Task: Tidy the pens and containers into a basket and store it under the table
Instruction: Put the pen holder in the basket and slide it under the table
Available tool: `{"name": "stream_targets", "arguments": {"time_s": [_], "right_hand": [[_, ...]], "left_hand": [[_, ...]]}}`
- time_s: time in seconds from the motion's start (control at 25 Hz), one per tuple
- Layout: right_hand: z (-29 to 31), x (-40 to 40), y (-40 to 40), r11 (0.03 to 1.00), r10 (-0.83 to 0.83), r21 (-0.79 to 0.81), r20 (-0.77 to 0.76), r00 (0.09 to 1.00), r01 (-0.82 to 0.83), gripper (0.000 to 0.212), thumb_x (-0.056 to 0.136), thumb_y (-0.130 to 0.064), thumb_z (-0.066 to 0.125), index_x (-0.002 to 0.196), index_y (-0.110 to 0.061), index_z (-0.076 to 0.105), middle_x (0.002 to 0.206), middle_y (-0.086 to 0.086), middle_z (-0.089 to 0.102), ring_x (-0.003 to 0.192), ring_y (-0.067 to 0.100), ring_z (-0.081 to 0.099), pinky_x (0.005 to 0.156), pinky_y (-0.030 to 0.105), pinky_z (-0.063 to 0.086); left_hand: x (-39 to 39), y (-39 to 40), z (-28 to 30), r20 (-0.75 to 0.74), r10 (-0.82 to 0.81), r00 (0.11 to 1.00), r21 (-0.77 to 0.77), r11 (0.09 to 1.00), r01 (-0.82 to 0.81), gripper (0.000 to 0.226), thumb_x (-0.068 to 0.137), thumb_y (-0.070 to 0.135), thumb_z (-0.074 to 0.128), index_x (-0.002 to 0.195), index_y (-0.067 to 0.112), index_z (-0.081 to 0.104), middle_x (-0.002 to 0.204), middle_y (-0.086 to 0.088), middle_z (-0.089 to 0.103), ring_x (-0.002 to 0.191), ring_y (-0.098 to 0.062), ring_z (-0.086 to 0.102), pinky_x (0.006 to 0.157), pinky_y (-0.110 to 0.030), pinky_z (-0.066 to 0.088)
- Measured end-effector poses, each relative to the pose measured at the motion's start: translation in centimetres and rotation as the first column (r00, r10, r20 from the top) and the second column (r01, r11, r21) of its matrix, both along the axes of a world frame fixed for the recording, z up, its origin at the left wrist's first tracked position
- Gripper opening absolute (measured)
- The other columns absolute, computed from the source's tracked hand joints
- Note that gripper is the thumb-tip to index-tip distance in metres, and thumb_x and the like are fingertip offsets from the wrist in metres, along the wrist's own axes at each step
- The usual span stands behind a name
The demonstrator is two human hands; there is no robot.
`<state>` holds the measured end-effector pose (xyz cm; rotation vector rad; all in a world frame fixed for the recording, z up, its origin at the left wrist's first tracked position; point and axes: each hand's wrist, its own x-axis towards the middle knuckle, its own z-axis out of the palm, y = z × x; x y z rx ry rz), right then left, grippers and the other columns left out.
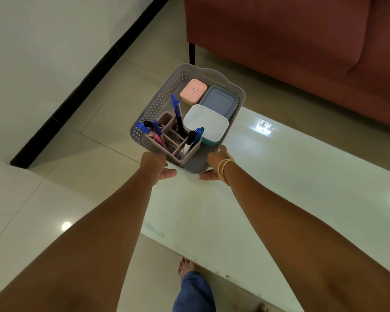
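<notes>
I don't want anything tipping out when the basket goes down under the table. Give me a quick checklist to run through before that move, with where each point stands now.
1. Both hands on the basket: ok; left hand and right hand hold its near end.
2. Containers inside: ok; pink box, blue-lidded box and white-lidded box sit within the walls.
3. Lids on: ok for all three.
4. Pens held in the pen holder: ok, though several lean and stick up above the rim.
5. Basket level: cannot tell from this angle.
6. Space under the table free: cannot tell, hidden by the tabletop.
</notes>
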<state>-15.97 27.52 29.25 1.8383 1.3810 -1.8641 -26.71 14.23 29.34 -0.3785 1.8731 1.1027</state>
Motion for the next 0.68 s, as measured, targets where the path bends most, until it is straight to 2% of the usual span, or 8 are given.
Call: {"name": "stream_targets", "arguments": {"time_s": [0.08,0.16,0.36,0.56,0.68], "right_hand": [[-0.7,0.7,-0.7,0.999,-0.017,0.034,-0.014,1.0,0.018,0.055,0.091,0.006,0.042,0.138,-0.022,0.036,0.138,0.013,0.045,0.102,0.045,0.062,0.038,0.039,0.055],[-0.8,2.2,-1.7,0.999,-0.018,0.043,-0.011,1.0,0.019,0.054,0.09,0.005,0.044,0.136,-0.023,0.038,0.137,0.014,0.047,0.104,0.045,0.061,0.039,0.038,0.056],[-1.3,7.5,-4.6,0.999,0.001,0.044,0.01,1.0,-0.001,0.062,0.087,0.005,0.044,0.139,-0.028,0.035,0.137,0.014,0.046,0.096,0.046,0.064,0.047,0.043,0.059],[-1.7,13.8,-8.5,0.999,0.003,0.033,0.013,1.0,-0.003,0.07,0.088,0.003,0.045,0.145,-0.033,0.026,0.136,0.015,0.048,0.086,0.044,0.069,0.057,0.047,0.06],[-1.8,18.3,-11.4,0.999,0.005,0.042,0.025,1.0,-0.006,0.064,0.087,0.002,0.046,0.139,-0.03,0.031,0.132,0.017,0.049,0.08,0.044,0.069,0.06,0.052,0.06]], "left_hand": [[0.8,-0.3,-0.9,0.008,0.021,1.0,0.038,0.999,-0.022,0.034,0.095,0.009,0.054,0.129,0.005,0.054,0.12,-0.019,0.064,0.073,-0.028,0.073,0.057,-0.036,0.062],[2.4,-1.0,-1.6,0.031,0.047,0.998,0.041,0.998,-0.048,0.032,0.095,0.006,0.051,0.127,0.004,0.056,0.118,-0.019,0.065,0.072,-0.029,0.073,0.055,-0.038,0.062],[7.4,-4.2,-2.8,0.009,0.069,0.998,0.01,0.998,-0.069,0.036,0.092,0.01,0.051,0.127,0.005,0.052,0.116,-0.02,0.065,0.056,-0.027,0.073,0.052,-0.035,0.059],[13.7,-8.1,-2.1,0.034,0.057,0.998,0.003,0.998,-0.057,0.03,0.096,0.007,0.047,0.125,0.002,0.054,0.111,-0.022,0.067,0.056,-0.028,0.073,0.045,-0.03,0.057],[18.1,-10.8,-2.3,0.053,0.056,0.997,0.014,0.998,-0.057,0.03,0.097,0.006,0.045,0.124,-0.002,0.053,0.108,-0.023,0.068,0.06,-0.029,0.071,0.044,-0.03,0.057]]}}
